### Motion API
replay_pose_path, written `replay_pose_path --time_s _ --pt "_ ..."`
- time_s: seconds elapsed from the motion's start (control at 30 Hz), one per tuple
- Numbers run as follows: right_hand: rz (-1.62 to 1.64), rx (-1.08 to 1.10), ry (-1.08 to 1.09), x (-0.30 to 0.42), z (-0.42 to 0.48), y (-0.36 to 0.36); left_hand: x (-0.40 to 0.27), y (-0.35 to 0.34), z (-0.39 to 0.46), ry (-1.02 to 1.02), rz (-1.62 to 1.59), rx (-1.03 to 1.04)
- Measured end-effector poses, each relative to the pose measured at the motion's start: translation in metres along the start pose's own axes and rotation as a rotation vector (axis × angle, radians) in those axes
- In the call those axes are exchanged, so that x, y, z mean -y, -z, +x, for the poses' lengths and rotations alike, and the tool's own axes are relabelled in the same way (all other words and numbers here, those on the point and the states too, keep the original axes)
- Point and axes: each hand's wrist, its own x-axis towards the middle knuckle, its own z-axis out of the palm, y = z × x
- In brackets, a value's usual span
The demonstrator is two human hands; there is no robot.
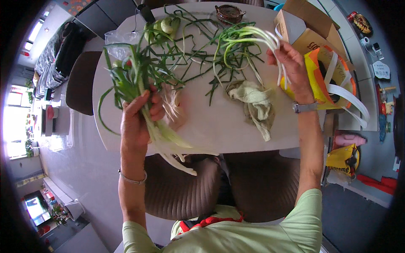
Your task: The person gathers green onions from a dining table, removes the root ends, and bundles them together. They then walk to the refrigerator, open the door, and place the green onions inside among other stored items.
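My left hand (136, 115) grips a thick bunch of green onions (152, 125), its white ends hanging past the table's front edge and its leaves fanning toward the back left. Raised at the right, my right hand (291, 66) holds several thin green onions (258, 34), white stalks between the fingers and green tops pointing left. Beyond both hands, loose green leaves and stalks (190, 57) lie tangled on the table (208, 126). Pale roots or trimmings (172, 104) lie just right of my left hand, partly blurred. A crumpled pale cloth (253, 98) rests below my right hand.
Pale green gourd-like vegetables (166, 27) and a clear plastic bag (121, 41) lie at the back left. A brown lidded pot (229, 14) stands at the back. On the right are an opened cardboard box (303, 31) and a yellow-orange bag (319, 79). Two chairs (183, 189) stand before me.
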Motion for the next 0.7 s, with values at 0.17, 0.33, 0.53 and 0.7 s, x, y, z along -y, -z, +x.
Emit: replay_pose_path --time_s 0.17,0.33,0.53,0.7 --pt "-0.145 0.303 -0.133 0.013 -0.031 -0.063 0.026 0.002 0.016 0.083 0.088 -0.081" --pt "-0.478 0.323 0.413 -0.005 -0.083 -0.129 0.054 0.000 0.021 0.191 0.060 -0.012" --pt "-0.449 0.410 0.227 -0.014 -0.123 -0.157 0.049 0.000 0.017 0.189 0.234 -0.096" --pt "-0.052 0.444 0.008 -0.036 -0.102 -0.138 0.031 0.001 0.004 0.190 0.249 -0.067"
